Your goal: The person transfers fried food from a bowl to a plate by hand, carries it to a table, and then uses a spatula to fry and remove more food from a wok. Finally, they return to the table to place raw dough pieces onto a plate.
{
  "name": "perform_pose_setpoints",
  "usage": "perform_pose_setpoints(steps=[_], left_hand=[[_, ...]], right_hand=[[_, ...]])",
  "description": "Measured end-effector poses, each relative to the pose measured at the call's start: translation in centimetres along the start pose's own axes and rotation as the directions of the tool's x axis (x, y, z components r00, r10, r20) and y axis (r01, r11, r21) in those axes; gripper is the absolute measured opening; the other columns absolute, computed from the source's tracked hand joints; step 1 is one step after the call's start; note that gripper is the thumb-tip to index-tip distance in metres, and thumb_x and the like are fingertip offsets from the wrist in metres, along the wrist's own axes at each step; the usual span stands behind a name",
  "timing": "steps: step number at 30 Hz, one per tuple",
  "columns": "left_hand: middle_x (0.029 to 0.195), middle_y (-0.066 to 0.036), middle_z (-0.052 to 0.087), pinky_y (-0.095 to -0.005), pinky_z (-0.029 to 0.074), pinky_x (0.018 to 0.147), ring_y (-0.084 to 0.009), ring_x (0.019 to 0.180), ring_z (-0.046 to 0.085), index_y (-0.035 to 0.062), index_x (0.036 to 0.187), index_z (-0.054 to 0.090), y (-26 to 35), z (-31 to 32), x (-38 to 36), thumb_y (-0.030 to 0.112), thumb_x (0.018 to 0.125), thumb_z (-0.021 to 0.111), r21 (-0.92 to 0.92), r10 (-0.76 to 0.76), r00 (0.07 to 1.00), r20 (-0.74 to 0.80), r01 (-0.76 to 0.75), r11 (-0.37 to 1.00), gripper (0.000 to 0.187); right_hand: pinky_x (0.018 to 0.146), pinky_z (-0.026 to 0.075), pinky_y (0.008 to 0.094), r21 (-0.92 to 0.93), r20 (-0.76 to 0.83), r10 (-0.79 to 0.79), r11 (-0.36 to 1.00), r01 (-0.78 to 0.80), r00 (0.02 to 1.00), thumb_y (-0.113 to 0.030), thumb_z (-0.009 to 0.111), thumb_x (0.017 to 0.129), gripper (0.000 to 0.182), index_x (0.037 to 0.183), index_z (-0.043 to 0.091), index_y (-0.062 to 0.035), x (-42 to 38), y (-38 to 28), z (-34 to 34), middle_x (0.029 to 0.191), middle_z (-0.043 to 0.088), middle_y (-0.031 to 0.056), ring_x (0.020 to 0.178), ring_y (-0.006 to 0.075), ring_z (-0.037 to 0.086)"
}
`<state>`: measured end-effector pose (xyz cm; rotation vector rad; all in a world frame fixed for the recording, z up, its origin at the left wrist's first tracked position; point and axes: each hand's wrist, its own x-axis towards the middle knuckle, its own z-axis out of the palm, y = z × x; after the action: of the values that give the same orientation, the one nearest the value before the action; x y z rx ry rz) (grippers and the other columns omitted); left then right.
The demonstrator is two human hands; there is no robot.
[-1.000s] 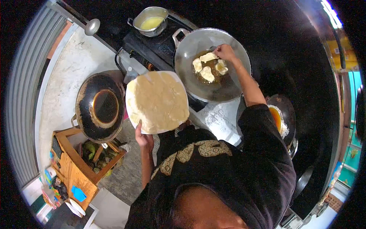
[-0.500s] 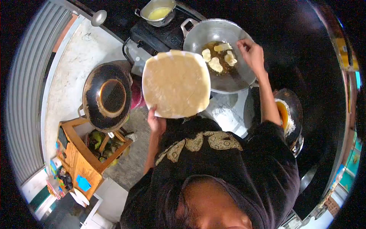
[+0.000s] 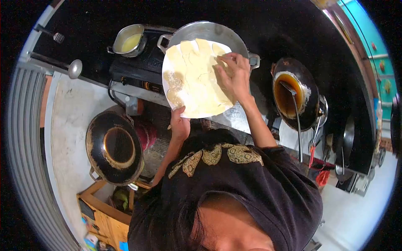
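The left hand (image 3: 180, 124) grips the near left edge of a white plate (image 3: 166, 66), thumb on top, its grip closed on the rim with the other fingers mostly hidden underneath. The plate is held up in front of the person's chest, and from this view it covers most of a large pale metal wok (image 3: 209, 29) beyond it, leaving only the far wall and two side handles showing. Flat, creamy-yellow pieces (image 3: 201, 77) cover most of the plate, overlapping one another, with a brownish, speckled patch (image 3: 173, 85) at the left side. The right hand (image 3: 235, 75) is over the right side of the plate, at the pieces there; its grip is partly open, fingers bent and thumb apart from the index finger, and I cannot tell whether the fingertips have hold of a piece. Left of the large wok, a small metal pot (image 3: 136, 52) with yellow contents stands on a black stove (image 3: 125, 67). To the right, well apart from the plate, a dark wok (image 3: 310, 113) holds brown liquid, with a long-handled metal utensil (image 3: 297, 125) leaning across its rim; a red-handled utensil (image 3: 312, 157) lies just beside it. On the left, a second dark wok (image 3: 96, 138) contains darker liquid, and below it shows part of a wooden table (image 3: 106, 226). A ladle (image 3: 75, 69) is at upper left. Both forearms come from short black sleeves.
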<state>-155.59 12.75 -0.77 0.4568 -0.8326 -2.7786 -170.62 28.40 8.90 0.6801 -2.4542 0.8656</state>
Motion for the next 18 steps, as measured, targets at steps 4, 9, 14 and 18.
perform_pose_setpoints(steps=[4,9,14,18], left_hand=[[0.134,-0.010,0.043,-0.0400,0.030,0.106,-0.0244,0.126,0.040,0.0028,0.134,0.034,1.1,0.0,-0.5,0.011,0.084,0.051,0.015,-0.088,0.995,0.046,0.088,0.996,0.053],[0.130,-0.009,0.047,-0.0410,0.030,0.107,-0.0243,0.124,0.043,0.0021,0.124,0.044,2.7,-0.3,-1.0,0.015,0.083,0.056,0.071,-0.161,0.985,0.057,0.157,0.985,0.045],[0.131,-0.011,0.047,-0.0408,0.030,0.107,-0.0246,0.124,0.043,0.0012,0.123,0.045,3.6,-0.7,-1.8,0.012,0.084,0.054,0.110,-0.096,0.988,0.120,0.083,0.990,0.042],[0.133,-0.012,0.046,-0.0411,0.030,0.107,-0.0245,0.125,0.042,0.0013,0.123,0.045,3.8,-0.1,-1.8,0.011,0.084,0.052,0.071,-0.098,0.991,0.090,0.092,0.993,0.041]], right_hand=[[0.091,0.035,0.0402,-0.064,-0.016,-0.119,0.991,0.117,0.993,-0.021,0.070,0.075,0.031,0.105,0.069,-0.0125,1.0,-0.3,0.1,0.113,0.055,0.0115,0.103,0.0290,0.047],[0.092,0.034,0.0410,-0.089,0.100,-0.381,0.917,0.390,0.919,-0.023,0.070,0.076,0.028,0.102,0.070,-0.0144,2.8,-1.6,-1.2,0.120,0.052,0.0118,0.107,0.0301,0.045],[0.091,0.035,0.0421,-0.152,0.036,-0.416,0.897,0.416,0.909,-0.024,0.072,0.075,0.024,0.096,0.072,-0.0136,2.9,-1.1,-1.7,0.120,0.054,0.0094,0.106,0.0296,0.046],[0.090,0.034,0.0423,-0.132,-0.076,-0.348,0.932,0.337,0.934,-0.025,0.074,0.072,0.021,0.089,0.073,-0.0128,2.2,-1.3,-0.7,0.116,0.056,0.0076,0.104,0.0294,0.047]])
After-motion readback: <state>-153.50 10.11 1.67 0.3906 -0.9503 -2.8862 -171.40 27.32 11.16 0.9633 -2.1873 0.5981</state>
